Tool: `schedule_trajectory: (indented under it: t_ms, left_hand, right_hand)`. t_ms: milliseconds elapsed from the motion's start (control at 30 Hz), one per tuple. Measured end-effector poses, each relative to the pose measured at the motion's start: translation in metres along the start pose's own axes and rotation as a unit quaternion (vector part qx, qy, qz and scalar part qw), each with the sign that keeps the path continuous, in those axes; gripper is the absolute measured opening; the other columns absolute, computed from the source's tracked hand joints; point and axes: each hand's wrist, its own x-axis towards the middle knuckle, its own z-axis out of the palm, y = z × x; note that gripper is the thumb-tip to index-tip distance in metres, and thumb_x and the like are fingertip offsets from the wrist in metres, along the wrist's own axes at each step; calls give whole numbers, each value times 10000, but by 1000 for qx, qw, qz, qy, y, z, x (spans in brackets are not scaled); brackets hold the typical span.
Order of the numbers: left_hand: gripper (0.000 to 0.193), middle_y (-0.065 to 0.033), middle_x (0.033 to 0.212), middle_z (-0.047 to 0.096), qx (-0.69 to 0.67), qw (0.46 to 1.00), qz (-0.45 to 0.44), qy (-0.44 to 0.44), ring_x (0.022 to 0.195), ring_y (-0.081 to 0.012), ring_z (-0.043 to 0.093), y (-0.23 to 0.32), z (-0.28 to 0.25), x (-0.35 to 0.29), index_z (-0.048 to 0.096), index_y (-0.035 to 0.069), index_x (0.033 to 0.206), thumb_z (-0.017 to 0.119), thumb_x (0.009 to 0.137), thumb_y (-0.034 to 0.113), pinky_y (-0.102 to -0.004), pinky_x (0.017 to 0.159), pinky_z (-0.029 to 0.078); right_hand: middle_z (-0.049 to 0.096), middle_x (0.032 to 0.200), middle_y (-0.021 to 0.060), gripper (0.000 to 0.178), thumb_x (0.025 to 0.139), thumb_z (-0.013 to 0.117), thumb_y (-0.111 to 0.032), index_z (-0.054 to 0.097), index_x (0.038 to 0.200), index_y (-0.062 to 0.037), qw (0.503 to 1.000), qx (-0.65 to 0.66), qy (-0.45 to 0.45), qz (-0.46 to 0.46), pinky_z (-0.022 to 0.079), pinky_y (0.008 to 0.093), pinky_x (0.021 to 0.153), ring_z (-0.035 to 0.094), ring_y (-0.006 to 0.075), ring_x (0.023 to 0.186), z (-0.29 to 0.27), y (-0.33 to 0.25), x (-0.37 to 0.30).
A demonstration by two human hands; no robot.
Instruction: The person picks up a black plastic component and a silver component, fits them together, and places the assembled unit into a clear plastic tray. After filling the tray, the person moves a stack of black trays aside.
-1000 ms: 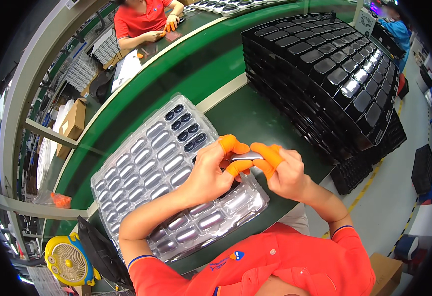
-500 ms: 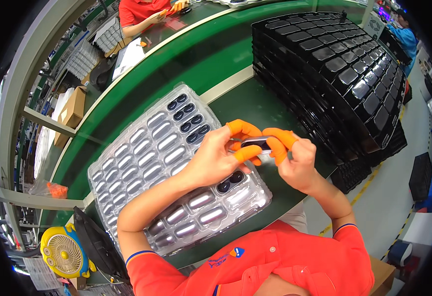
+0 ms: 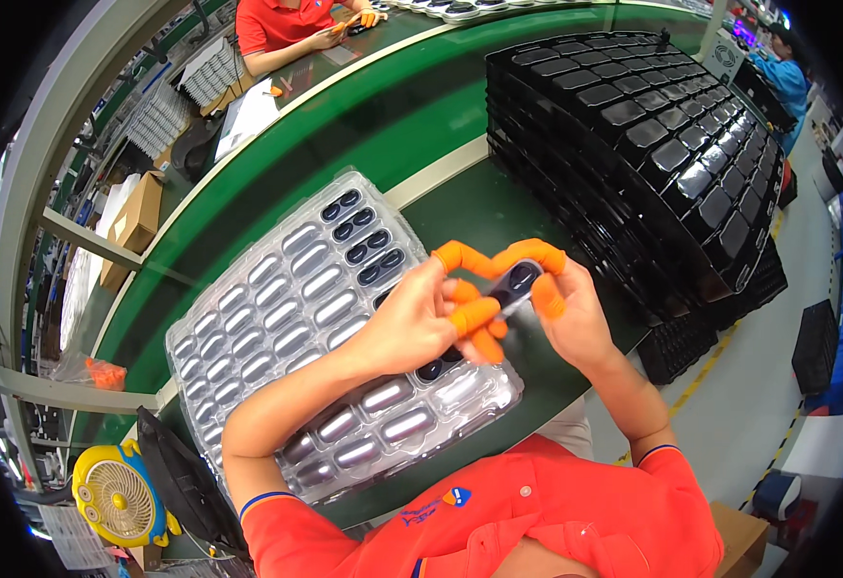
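Observation:
Above the right side of a clear plastic tray, a small dark, glossy oblong piece (image 3: 516,281) with a round lens-like end is held between both hands. Orange finger cots cover several fingertips. My left hand (image 3: 412,323) pinches the piece's lower left end, its thumb and fingers closed. My right hand (image 3: 579,313) curls around the upper right end with finger and thumb. The clear tray (image 3: 386,396) has rows of oblong pockets. Similar dark pieces (image 3: 368,246) fill several pockets along its far right side, and my left forearm hides part of the tray.
A tall stack of black pocketed trays (image 3: 633,135) stands to the right on the green table (image 3: 450,207). A yellow fan (image 3: 118,493) is at lower left, near a bag of orange finger cots (image 3: 105,374). Across the bench, another person's hands (image 3: 330,37) handle something small.
The dark piece has turned from nearly edge-on to show its broad face and round end. My fingers have shifted around it, and the view has moved slightly.

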Motion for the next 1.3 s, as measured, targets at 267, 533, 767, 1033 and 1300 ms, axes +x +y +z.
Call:
schedule_trajectory:
  t_ms: [267,533,767,1033,1300]
  left_hand:
    - [175,-67,734,612,361,916,175,-8,588,-137,615,-8,-7,0,511,-17,996,566,831,-9,-259,524,485]
    - [112,-65,635,585,473,815,331,47,569,-160,615,-36,-4,0,547,-3,908,549,803,-40,-284,490,460]
    - [306,-84,733,583,311,939,137,-53,563,-192,568,8,-3,-4,583,2,1041,673,750,21,-292,524,447]
    - [381,-73,764,569,423,839,340,-47,623,-165,557,-5,-8,0,598,36,1066,737,713,74,-266,547,448]
    - [361,-63,774,570,463,873,133,-72,634,-177,572,8,-16,-44,611,30,991,769,692,157,-293,542,451]
  right_hand:
    - [546,641,35,443,943,431,-390,568,927,31,971,-73,-69,219,393,229,472,499,88,518,-8,-8,-12]
    - [518,627,14,481,971,377,-370,598,856,42,966,-219,-77,118,332,216,421,432,54,478,8,2,-20]
    - [529,616,27,539,956,364,-453,582,814,19,948,35,-85,306,316,222,386,453,77,461,-10,-11,-4]
    - [602,680,80,585,960,299,-474,581,996,37,942,53,-74,323,334,196,381,482,74,450,-5,-21,-8]
    - [580,583,98,428,970,345,-268,606,880,59,970,-176,-1,167,321,187,363,478,86,395,-36,-48,-18]
